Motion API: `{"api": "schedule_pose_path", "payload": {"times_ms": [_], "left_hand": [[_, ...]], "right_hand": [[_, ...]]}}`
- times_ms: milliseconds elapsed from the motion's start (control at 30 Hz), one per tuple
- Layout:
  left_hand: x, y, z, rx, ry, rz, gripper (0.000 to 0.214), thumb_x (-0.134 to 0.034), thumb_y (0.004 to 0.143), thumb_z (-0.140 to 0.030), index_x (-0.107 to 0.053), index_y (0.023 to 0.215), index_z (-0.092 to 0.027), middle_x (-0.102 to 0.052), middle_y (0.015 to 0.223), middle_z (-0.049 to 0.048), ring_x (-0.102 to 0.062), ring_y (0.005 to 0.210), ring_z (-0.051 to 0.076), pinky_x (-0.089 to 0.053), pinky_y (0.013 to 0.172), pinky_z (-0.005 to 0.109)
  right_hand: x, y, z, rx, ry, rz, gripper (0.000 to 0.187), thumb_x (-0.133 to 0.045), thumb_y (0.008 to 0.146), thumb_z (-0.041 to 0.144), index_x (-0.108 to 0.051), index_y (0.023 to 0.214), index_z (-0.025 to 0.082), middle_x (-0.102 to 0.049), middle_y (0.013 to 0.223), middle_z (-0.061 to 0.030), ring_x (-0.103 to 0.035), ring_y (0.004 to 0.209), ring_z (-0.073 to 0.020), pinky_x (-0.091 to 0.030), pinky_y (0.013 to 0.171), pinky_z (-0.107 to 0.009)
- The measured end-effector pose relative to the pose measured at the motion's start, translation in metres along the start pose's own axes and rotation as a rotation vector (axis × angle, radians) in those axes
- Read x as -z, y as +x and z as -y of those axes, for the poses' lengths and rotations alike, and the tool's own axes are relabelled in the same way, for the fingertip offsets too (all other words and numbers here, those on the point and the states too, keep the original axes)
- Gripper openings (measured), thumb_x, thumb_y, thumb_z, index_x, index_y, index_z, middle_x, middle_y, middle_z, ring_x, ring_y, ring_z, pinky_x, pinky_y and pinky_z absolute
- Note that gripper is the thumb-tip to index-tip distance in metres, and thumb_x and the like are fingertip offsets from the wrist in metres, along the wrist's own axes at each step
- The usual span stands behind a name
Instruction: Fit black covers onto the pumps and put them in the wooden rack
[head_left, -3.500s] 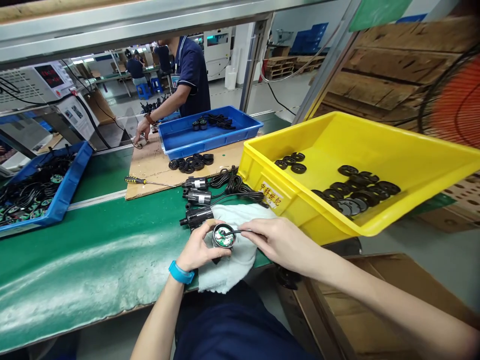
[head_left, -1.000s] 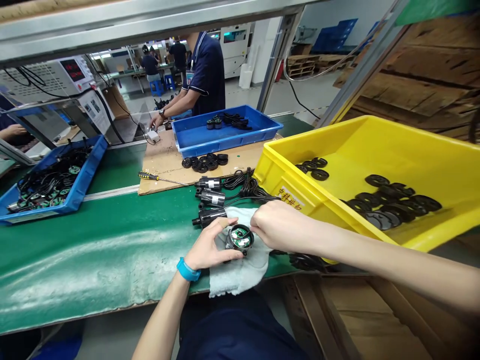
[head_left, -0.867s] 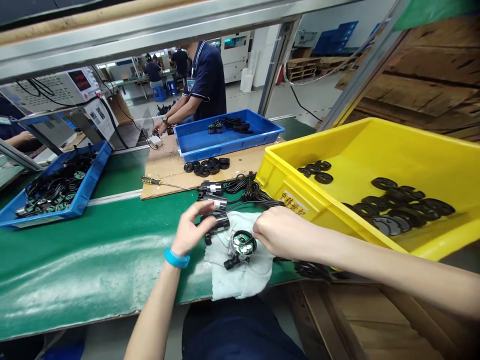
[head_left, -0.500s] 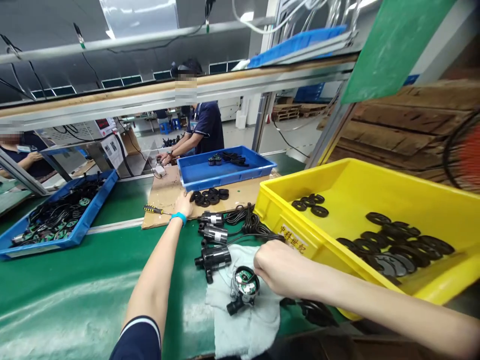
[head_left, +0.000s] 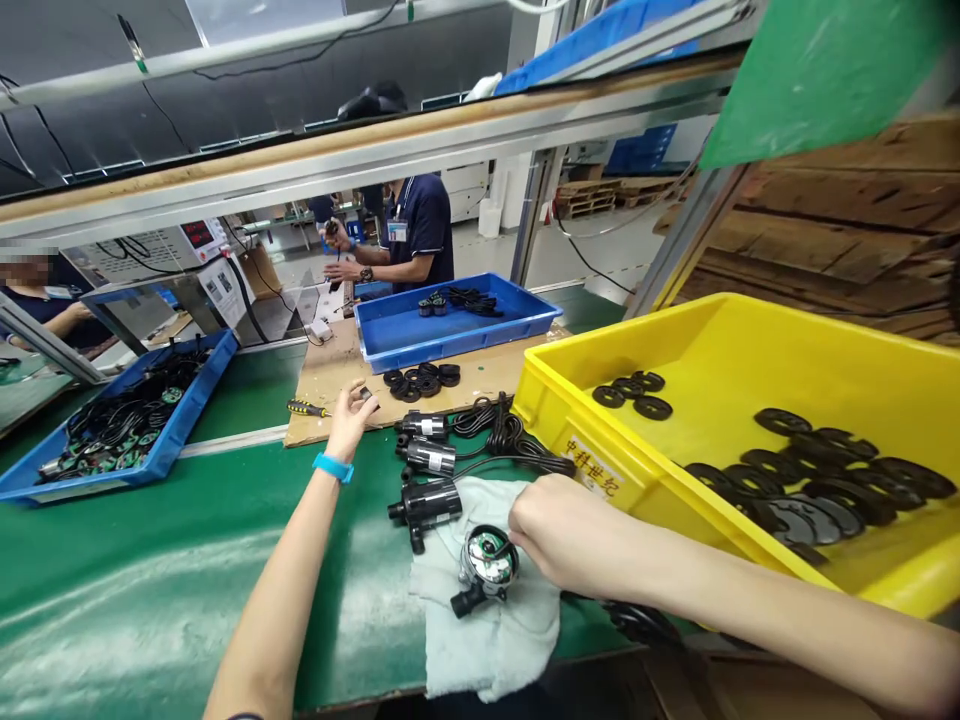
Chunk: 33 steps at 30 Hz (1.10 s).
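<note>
My left hand [head_left: 351, 415], with a blue band at the wrist, is above the cardboard's front edge, pinching a small black piece [head_left: 366, 394], apparently one of the black rings. A pile of black rings [head_left: 422, 381] lies just beyond it. My right hand [head_left: 551, 530] is closed beside an open pump [head_left: 490, 556], gripping the dark cable at its rim; the fingertips are partly hidden. This pump stands on a pale cloth [head_left: 495, 650], its open end up, showing a green circuit board. Several black pumps [head_left: 429, 505] lie on their sides to its left, with coiled cables [head_left: 506, 436] behind.
A yellow bin [head_left: 720, 350] with loose black rings stands at right. Beyond the cardboard [head_left: 480, 372] is a blue tray [head_left: 457, 350]; another blue tray [head_left: 161, 462] of wired parts is at left. A screwdriver [head_left: 307, 408] lies nearby. A co-worker [head_left: 424, 230] works opposite.
My left hand has drawn back from the pile of rings, towards me and slightly left, with a small black piece in its fingers. My right hand stays at the open pump. The co-worker's hands have lifted.
</note>
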<state>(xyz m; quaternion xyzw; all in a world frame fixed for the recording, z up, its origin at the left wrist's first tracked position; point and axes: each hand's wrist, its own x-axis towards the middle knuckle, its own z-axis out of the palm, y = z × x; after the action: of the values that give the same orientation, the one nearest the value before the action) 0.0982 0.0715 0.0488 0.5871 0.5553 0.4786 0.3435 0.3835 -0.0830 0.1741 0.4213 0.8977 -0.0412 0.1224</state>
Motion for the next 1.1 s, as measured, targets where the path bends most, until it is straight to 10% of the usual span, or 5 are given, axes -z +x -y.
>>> {"api": "schedule_pose_path", "payload": {"times_ms": [167,367,633,833,1100], "left_hand": [[0.034,-0.116,-0.004,0.206,-0.315,0.106,0.053,-0.054,0.094,-0.051,-0.046,0.133,-0.016,-0.068,0.11,0.0113,-0.071,0.083,0.019,-0.058,0.079,0.036],[0.055,-0.192,0.012,0.2,0.33,0.058,0.041,-0.042,0.098,-0.041,-0.059,0.124,-0.014,-0.068,0.099,0.0101,-0.066,0.067,0.017,-0.056,0.066,0.032],[0.047,-0.218,0.005,-0.033,0.951,0.055,0.048,-0.055,0.095,-0.048,-0.058,0.133,-0.017,-0.06,0.127,0.016,-0.061,0.113,0.034,-0.055,0.088,0.044],[0.032,-0.22,-0.018,-0.129,0.702,-0.074,0.04,-0.06,0.093,-0.041,-0.061,0.124,-0.016,-0.066,0.111,0.0136,-0.062,0.104,0.031,-0.053,0.092,0.045],[-0.057,-0.228,-0.106,-0.466,0.295,0.033,0.045,-0.07,0.089,-0.031,-0.056,0.131,-0.023,-0.063,0.115,0.0103,-0.06,0.108,0.025,-0.052,0.094,0.038]], "right_hand": [[-0.001,-0.001,-0.002,0.03,0.001,0.025,0.029,-0.05,0.085,0.014,-0.075,0.071,0.014,-0.075,0.073,-0.0154,-0.072,0.069,-0.0259,-0.03,0.057,-0.031],[0.001,-0.001,-0.001,0.026,-0.016,0.067,0.029,-0.051,0.087,0.015,-0.076,0.074,0.013,-0.076,0.078,-0.017,-0.071,0.072,-0.0262,-0.034,0.059,-0.029],[0.002,0.0,0.001,0.01,-0.029,0.048,0.029,-0.05,0.087,0.016,-0.076,0.076,0.012,-0.075,0.078,-0.0181,-0.071,0.074,-0.0276,-0.036,0.06,-0.03],[0.003,-0.001,0.001,0.013,-0.037,0.036,0.03,-0.049,0.087,0.017,-0.077,0.078,0.011,-0.076,0.078,-0.0183,-0.072,0.074,-0.0269,-0.037,0.061,-0.03],[0.001,-0.002,0.002,0.02,-0.023,-0.014,0.029,-0.05,0.084,0.016,-0.078,0.081,0.011,-0.076,0.079,-0.0186,-0.072,0.074,-0.0276,-0.038,0.06,-0.03]]}}
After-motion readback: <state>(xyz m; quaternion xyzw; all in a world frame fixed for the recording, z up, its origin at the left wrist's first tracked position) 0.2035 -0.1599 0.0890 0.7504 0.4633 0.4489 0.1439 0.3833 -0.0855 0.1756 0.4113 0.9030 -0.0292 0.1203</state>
